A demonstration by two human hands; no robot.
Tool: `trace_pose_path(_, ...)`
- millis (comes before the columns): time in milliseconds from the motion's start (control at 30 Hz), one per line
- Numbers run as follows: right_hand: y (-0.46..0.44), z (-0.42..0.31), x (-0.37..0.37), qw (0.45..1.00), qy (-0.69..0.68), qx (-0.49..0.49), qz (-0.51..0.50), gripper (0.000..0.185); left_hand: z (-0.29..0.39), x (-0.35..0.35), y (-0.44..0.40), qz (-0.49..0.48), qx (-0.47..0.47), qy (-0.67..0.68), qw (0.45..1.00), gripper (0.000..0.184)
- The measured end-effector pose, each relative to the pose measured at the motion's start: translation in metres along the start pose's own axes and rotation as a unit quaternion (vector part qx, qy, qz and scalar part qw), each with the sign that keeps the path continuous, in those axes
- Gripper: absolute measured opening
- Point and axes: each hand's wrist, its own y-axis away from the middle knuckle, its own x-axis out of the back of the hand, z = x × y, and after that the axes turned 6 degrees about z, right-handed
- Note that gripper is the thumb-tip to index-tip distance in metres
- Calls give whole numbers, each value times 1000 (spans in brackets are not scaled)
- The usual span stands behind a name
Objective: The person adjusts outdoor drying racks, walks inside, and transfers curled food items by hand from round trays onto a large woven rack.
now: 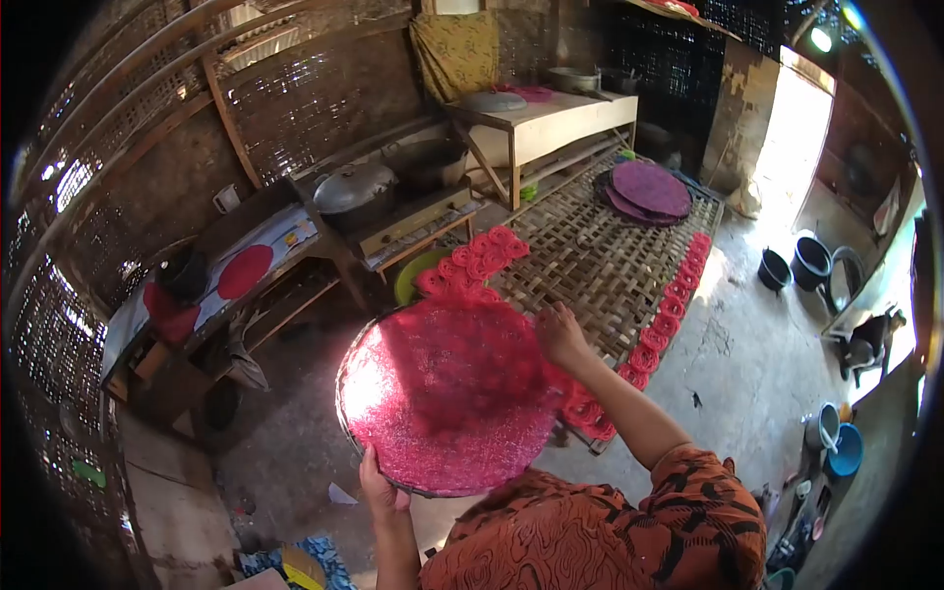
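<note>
A large round tray (452, 393) with a pinkish-red surface is held in front of my body, tilted, with bright sun on its left side. My left hand (383, 484) grips its lower left rim, thumb on top. At the upper right edge of the tray, my right hand (562, 339) has its fingers curled together; whatever is in them cannot be made out. Just beyond the tray, red coiled rosettes (487, 254) lie on a woven bamboo rack (570, 246). More red rosettes (661, 339) run along the rack's right edge.
Purple round trays (649, 190) are stacked at the rack's far end. A lidded pot (354, 189) stands on the left counter, near red round pieces (246, 271). Behind is a wooden table (570, 123). Buckets (811, 261) and a seated person (870, 344) are at right.
</note>
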Motion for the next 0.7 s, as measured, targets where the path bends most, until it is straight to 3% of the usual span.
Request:
trace_pose_path(67, -1, 5, -8, 1000, 7, -28, 7, 15, 0, -6, 6, 22, -2, 25, 999, 37)
trace_pose_path(133, -6, 10, -12, 992, -49, -68, -98, 18, 3, -6, 8, 45, -5, 45, 998, 32)
trace_pose_path(233, -8, 6, -20, 988, -45, -88, -116, 18, 2, 1, 10, 52, -13, 51, 997, 31)
trace_pose_path(367, -4, -54, -14, 994, 104, 8, -35, 20, 2, -14, 14, 59, -51, 27, 997, 30)
trace_pose_path(433, 12, -99, -10, 982, 82, 165, -34, 21, -5, -7, 12, 59, -50, 23, 997, 28)
trace_pose_path(500, 34, -114, -47, 968, 14, 212, -133, 23, -12, -11, 13, 62, -46, 21, 997, 27)
trace_pose_path(567, 40, -169, -48, 971, -127, 142, -144, 26, -21, -10, 6, 43, -40, 16, 998, 25)
trace_pose_path(667, 35, -213, -51, 955, -139, 145, -218, 29, -25, -20, 6, 56, -36, 29, 997, 23)
trace_pose_path(700, 33, -224, -55, 933, -203, 152, -254, 27, -25, -21, 7, 34, -47, -4, 998, 30)
